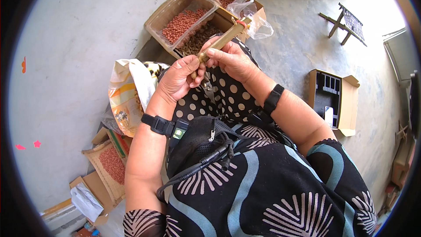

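Note:
In front of my lap, my right hand grips a flat bamboo stick with a red band near its far end. My left hand is closed, pinching an unshelled peanut at the stick's near end. Another peanut shows between the lower fingers of that hand. Just beyond the hands stands a clear plastic bin with red shelled peanuts. Brown empty shells lie in a box partly under the stick and the bin.
Left of my knees stands a white and orange sack of unshelled peanuts. More red peanuts fill a woven sack lower left and a cardboard box behind the bin. A folding stool and an open carton are to the right.

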Tool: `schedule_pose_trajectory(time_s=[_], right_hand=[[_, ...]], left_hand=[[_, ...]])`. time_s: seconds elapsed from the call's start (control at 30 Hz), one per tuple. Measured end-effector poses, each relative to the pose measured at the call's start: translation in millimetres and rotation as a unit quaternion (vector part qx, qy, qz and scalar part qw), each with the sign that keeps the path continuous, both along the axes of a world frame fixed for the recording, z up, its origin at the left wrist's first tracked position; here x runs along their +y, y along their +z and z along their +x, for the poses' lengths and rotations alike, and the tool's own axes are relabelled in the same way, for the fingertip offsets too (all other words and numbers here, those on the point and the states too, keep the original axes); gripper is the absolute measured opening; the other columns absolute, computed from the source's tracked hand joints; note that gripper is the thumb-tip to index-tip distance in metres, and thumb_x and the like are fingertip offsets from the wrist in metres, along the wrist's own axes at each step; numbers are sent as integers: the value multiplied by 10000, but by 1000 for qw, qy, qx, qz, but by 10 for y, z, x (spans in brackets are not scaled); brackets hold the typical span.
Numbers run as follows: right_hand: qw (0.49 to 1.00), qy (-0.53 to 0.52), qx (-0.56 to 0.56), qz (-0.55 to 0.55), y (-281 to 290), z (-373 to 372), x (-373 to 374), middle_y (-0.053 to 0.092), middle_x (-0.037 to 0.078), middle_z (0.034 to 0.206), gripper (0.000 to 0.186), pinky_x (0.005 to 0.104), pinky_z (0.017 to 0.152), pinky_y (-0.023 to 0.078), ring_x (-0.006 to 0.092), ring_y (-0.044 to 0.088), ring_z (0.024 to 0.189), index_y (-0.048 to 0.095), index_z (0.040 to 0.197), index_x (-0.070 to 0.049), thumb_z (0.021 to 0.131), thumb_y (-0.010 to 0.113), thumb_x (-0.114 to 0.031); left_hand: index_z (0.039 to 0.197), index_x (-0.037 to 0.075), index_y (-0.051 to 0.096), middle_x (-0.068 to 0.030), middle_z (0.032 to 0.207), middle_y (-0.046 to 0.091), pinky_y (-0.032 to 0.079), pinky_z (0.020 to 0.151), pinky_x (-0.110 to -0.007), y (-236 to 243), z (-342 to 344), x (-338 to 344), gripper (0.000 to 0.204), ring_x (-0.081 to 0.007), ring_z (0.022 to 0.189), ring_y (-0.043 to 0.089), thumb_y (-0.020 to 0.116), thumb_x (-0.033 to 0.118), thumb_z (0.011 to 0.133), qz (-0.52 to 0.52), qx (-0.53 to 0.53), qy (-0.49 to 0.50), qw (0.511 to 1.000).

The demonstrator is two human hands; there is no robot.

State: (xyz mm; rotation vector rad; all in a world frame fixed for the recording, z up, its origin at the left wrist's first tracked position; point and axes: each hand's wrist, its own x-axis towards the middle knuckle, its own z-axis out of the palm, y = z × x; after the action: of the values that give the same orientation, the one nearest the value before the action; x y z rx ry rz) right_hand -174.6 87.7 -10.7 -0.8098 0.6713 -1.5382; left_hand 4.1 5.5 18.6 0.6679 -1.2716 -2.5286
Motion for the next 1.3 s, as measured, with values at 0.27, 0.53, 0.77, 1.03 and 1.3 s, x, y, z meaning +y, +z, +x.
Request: schedule_pose_trajectory(time_s=[0.27, 0.53, 0.77, 1.03, 1.3], right_hand=[[1000, 5, 21, 16, 63, -2, 29, 630, -10, 870, 252, 200, 681, 446, 59, 553, 730, 620, 1039, -65, 868, 692, -237], [999, -16, 39, 2, 48, -31, 13, 625, 8, 881, 253, 227, 720, 465, 84, 559, 757, 607, 1021, -50, 863, 694, -229], [1000, -19, 21, -7, 34, -39, 6, 625, 16, 881, 254, 235, 727, 470, 92, 563, 771, 598, 1024, -38, 866, 688, -215], [1000, -6, 14, -7, 85, -51, 37, 642, 19, 894, 230, 218, 720, 472, 84, 577, 771, 607, 1038, -37, 882, 671, -193], [999, -29, 29, -25, 52, -52, 24, 644, 23, 872, 213, 239, 734, 474, 98, 578, 776, 607, 1008, -37, 872, 679, -184]], left_hand=[[926, 58, 621, -4, 747, 600, 406, 482, -171, -54, 1, 6, 234, -83, 608, 544, 616, 291, 927, -2, 16, 7, 1000], [887, 72, 633, 4, 726, 593, 374, 464, -163, -48, -46, 9, 212, -79, 577, 525, 633, 282, 915, -10, -17, 15, 1000], [878, 81, 641, 4, 731, 600, 369, 461, -161, -42, -67, 11, 212, -77, 575, 526, 642, 291, 906, -14, -24, 21, 999], [890, 78, 649, 2, 743, 620, 364, 454, -162, -73, -92, 10, 222, -76, 576, 533, 638, 299, 908, -12, 2, 30, 999], [923, 56, 647, -7, 747, 619, 357, 442, -156, -47, -105, -17, 240, -66, 569, 529, 634, 296, 914, -37, -43, 21, 998]])
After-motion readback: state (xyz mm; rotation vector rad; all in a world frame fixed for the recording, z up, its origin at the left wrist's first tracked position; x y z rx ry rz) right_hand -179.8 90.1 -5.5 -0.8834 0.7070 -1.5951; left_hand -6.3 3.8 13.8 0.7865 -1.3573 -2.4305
